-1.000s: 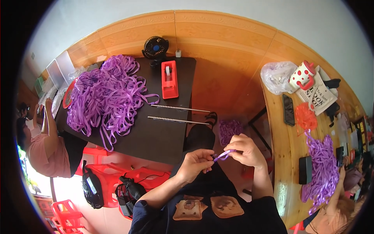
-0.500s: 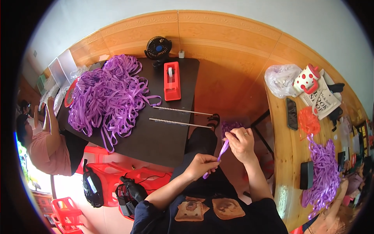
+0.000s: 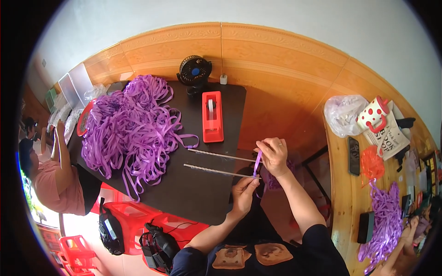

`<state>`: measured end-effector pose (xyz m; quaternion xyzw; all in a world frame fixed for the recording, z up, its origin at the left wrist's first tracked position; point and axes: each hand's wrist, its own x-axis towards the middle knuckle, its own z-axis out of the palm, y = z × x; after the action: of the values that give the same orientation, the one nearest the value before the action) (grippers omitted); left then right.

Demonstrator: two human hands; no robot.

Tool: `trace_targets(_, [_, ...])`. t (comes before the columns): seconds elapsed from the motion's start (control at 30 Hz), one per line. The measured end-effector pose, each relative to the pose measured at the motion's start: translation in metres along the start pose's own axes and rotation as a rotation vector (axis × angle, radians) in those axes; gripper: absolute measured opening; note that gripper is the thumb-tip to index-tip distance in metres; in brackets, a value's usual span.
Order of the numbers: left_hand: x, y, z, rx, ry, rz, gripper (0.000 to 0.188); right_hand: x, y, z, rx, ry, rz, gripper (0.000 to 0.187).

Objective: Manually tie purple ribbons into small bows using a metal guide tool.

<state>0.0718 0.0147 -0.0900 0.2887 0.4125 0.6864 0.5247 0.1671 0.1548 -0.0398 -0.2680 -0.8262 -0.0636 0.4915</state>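
Note:
A short length of purple ribbon runs between my two hands. My right hand pinches its upper part. My left hand is closed on its lower part, at the tip of the nearer thin metal rod. Whether the ribbon is around the rod or only beside it, I cannot tell. A second metal rod lies farther back, roughly parallel. Both rods stick out past the right edge of the dark table. A large heap of purple ribbon covers the table's left part.
Behind the rods stand a red tape dispenser and a small black fan. On the right, a wooden table carries a phone, a dotted cup and more purple ribbon. Another person works at the left.
Both hands have moved up and forward to the rods' right ends, carrying the ribbon. My left hand now meets the nearer rod's tip. The whole view has shifted slightly.

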Motion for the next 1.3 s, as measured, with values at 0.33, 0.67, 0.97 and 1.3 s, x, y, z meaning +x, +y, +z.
trace_targets(0.33, [0.021,-0.011,-0.001,-0.119,0.171,0.085,0.015,-0.018,-0.004,0.048,0.087,-0.054,0.157,0.019])
trace_targets(0.67, [-0.063,0.001,-0.023,0.06,0.064,-0.137,0.013,-0.099,-0.07,0.025,0.252,-0.198,0.306,0.015])
trace_targets(0.97, [-0.126,0.054,-0.055,0.051,-0.077,-0.441,0.012,-0.133,-0.17,-0.036,1.013,-0.256,0.982,0.018])
trace_targets(1.3, [-0.156,0.085,-0.077,-0.116,-0.268,-0.443,0.015,-0.165,-0.208,-0.054,1.206,-0.385,1.409,0.02])
